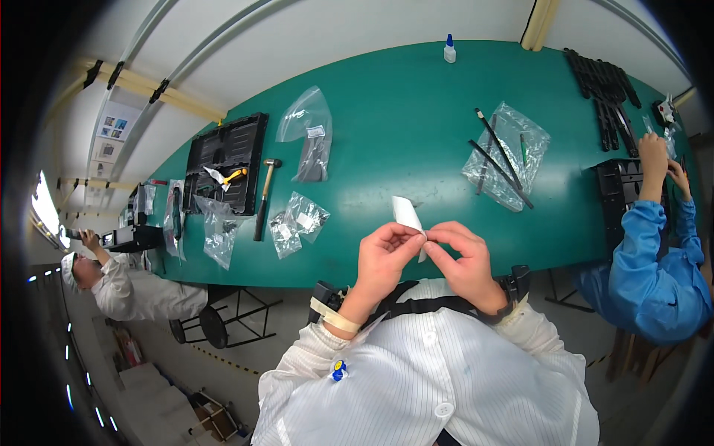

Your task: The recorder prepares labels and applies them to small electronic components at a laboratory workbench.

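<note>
My left hand [387, 256] and my right hand [465, 260] meet over the near edge of the green table. Both pinch a small white sheet [406, 213], which looks like paper or a sticker backing; its kind is not certain. Its larger part stands up beyond my fingertips, tilted to the left, and a narrow end pokes out below them. Thumbs and forefingers of both hands press together at one spot on it. Whatever else lies between the fingertips is hidden.
Left on the green table [372, 111] lie a hammer [265, 201], an open black tool case [242, 160] and clear bags of small parts [297, 223]. Rightward, black rods [494, 152] rest on a plastic bag [529, 141]. A blue-capped bottle [449, 50] stands far back. People work at both sides.
</note>
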Demonstrator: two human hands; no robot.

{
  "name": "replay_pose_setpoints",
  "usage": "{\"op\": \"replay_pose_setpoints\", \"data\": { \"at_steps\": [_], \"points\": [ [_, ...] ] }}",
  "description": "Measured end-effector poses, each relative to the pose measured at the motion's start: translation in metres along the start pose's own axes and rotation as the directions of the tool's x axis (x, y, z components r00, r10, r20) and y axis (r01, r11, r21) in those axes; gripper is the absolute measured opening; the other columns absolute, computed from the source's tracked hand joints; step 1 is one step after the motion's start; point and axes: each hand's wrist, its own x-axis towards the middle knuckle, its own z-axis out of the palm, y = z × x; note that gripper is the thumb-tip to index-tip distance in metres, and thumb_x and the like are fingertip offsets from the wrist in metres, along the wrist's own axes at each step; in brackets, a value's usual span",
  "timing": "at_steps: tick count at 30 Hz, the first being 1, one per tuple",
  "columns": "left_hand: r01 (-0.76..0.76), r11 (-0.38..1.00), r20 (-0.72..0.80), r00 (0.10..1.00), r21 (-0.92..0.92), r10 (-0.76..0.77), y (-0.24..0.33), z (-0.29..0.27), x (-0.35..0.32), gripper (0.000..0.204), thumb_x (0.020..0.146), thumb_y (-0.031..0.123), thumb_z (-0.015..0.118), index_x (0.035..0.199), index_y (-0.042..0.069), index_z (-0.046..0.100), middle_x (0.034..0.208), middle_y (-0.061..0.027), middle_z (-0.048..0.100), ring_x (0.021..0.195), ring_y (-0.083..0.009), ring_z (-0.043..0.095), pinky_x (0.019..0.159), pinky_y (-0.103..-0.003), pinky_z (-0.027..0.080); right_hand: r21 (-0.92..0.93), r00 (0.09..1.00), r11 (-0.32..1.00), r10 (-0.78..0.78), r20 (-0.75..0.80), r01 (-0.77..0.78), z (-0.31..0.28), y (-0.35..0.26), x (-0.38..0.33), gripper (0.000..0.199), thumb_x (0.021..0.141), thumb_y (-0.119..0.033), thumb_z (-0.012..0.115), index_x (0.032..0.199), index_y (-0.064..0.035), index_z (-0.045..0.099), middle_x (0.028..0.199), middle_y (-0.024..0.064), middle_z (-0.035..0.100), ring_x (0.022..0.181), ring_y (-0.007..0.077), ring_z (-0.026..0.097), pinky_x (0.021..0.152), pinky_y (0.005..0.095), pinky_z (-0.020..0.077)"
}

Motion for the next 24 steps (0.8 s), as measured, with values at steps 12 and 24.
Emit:
{"op": "replay_pose_setpoints", "data": {
  "at_steps": [12, 24],
  "points": [
    [-0.162, 0.98, -0.091, 0.981, 0.117, 0.173, -0.01, 0.006, -0.021, 0.016, 0.093, -0.003, 0.074, 0.107, -0.002, 0.067, 0.103, -0.0061, 0.071, 0.091, -0.0102, 0.068, 0.08, -0.025, 0.057, 0.144, 0.99, 0.982, 0.11, 0.083, -0.121, 0.001, 0.014, -0.01, 0.012, 0.092, -0.003, 0.072, 0.1, 0.0055, 0.073, 0.096, 0.0128, 0.074, 0.085, 0.0186, 0.07, 0.075, 0.0301, 0.0541],
    [-0.152, 0.983, -0.178, 0.97, 0.102, 0.168, -0.014, 0.008, -0.025, 0.015, 0.096, 0.0, 0.071, 0.11, -0.001, 0.065, 0.096, -0.0025, 0.069, 0.084, -0.0065, 0.063, 0.073, -0.022, 0.052, 0.366, 0.929, 0.857, 0.365, 0.07, -0.364, -0.008, 0.029, -0.021, 0.014, 0.099, -0.005, 0.065, 0.105, 0.0052, 0.073, 0.097, 0.0083, 0.075, 0.089, 0.0133, 0.07, 0.082, 0.0274, 0.0556]
  ]
}}
